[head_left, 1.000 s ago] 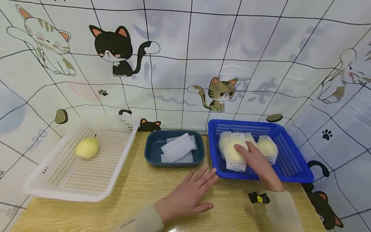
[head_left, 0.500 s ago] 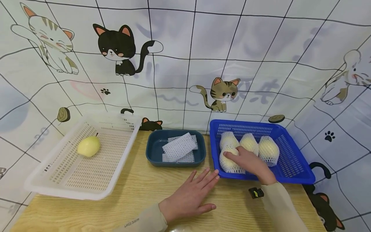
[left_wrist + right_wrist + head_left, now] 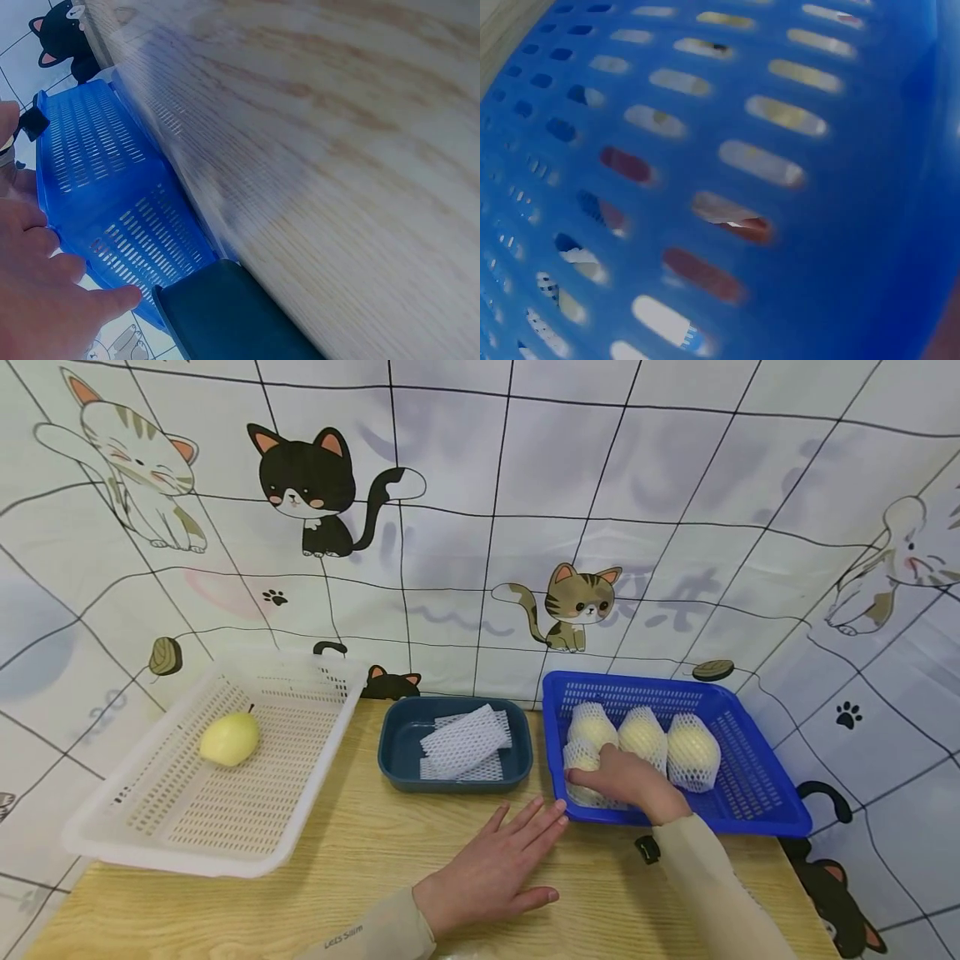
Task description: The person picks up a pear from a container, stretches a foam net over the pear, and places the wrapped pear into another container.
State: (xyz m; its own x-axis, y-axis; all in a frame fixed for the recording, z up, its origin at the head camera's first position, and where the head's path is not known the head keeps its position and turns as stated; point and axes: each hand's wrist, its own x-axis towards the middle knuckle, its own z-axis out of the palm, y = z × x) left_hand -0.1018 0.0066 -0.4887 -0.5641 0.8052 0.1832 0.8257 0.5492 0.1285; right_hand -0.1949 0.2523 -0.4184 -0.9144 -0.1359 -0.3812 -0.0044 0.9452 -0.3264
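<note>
In the head view, my right hand [image 3: 630, 778] reaches over the front rim of the blue basket [image 3: 757, 760]. Its thumb and fingers grip a pear in a white foam net [image 3: 585, 766] at the basket's front left corner; part of that pear is hidden behind the hand. Three more netted pears [image 3: 642, 735] sit behind and to the right of it. My left hand [image 3: 491, 870] lies with spread fingers on the wooden table, fingertips close to the blue basket's front left corner. The right wrist view shows mostly the basket's slotted wall [image 3: 840, 225].
A teal tray [image 3: 397, 777] between the baskets holds several flat white foam nets [image 3: 465, 742]. At the left stands a white basket [image 3: 176, 862] with one bare yellow-green pear [image 3: 229, 739]. A curtain printed with cats [image 3: 307, 485] hangs behind the table.
My right hand has lowered the netted pear into the blue basket's front left corner, moving left and toward me. The left hand has stayed in place on the table.
</note>
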